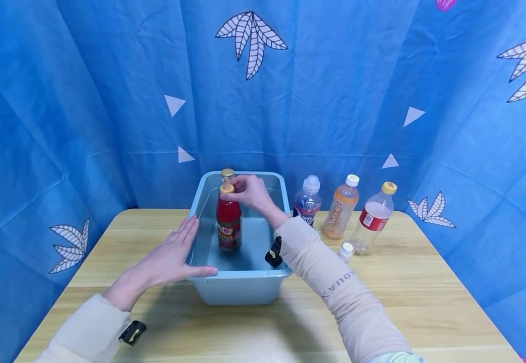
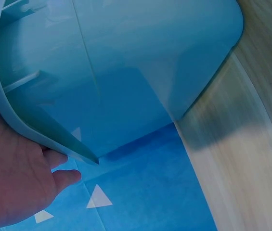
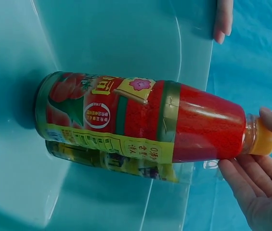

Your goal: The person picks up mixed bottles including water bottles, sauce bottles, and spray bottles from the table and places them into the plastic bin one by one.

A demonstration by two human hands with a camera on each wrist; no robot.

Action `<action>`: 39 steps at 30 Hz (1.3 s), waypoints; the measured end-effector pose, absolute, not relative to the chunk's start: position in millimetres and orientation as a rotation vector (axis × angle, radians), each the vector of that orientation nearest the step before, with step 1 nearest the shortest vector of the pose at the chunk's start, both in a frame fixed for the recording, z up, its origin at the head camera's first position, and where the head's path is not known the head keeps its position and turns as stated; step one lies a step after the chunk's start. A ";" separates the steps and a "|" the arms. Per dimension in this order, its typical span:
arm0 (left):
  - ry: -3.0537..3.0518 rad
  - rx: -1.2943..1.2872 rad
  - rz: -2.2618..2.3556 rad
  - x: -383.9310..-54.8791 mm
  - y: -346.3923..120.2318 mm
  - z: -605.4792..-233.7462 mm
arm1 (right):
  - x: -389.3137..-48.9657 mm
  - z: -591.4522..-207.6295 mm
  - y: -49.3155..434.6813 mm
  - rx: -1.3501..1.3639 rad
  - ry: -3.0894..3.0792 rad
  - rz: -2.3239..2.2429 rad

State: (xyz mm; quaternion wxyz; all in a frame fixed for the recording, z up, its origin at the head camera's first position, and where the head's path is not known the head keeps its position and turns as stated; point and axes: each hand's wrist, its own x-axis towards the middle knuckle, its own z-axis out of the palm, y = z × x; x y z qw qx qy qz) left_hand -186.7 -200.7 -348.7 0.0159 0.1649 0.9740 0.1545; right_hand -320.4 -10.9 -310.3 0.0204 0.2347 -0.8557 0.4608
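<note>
Three cameras round one tub [image 1: 237, 290]

From above the near side of the table [image 1: 426, 302], the head camera looks forward and down, far enough back to catch the curtain [image 1: 344, 75] beyond. The left-wrist one sits close, skimming the tub's outer wall toward that curtain, its picture turned sideways. The right-wrist view, also sideways, peers closely into the tub; it shares the red bottle [image 3: 145, 118] with the head view.

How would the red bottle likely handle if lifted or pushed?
The red bottle is probably heavy for its size, since red contents reach almost to its neck. Its tall, narrow-necked shape suggests that a push near the cap could tip it. Laid down, its rounded body would likely roll.
</note>
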 end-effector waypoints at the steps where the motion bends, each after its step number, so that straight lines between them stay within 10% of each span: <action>1: 3.030 0.511 0.482 -186.5 -200.6 -349.0 | -320.6 -310.9 -10.9 0.722 -2.666 1.427; 39: 3.021 0.523 0.483 -186.0 -200.8 -349.3 | -323.4 -316.8 -22.6 0.710 -2.914 1.407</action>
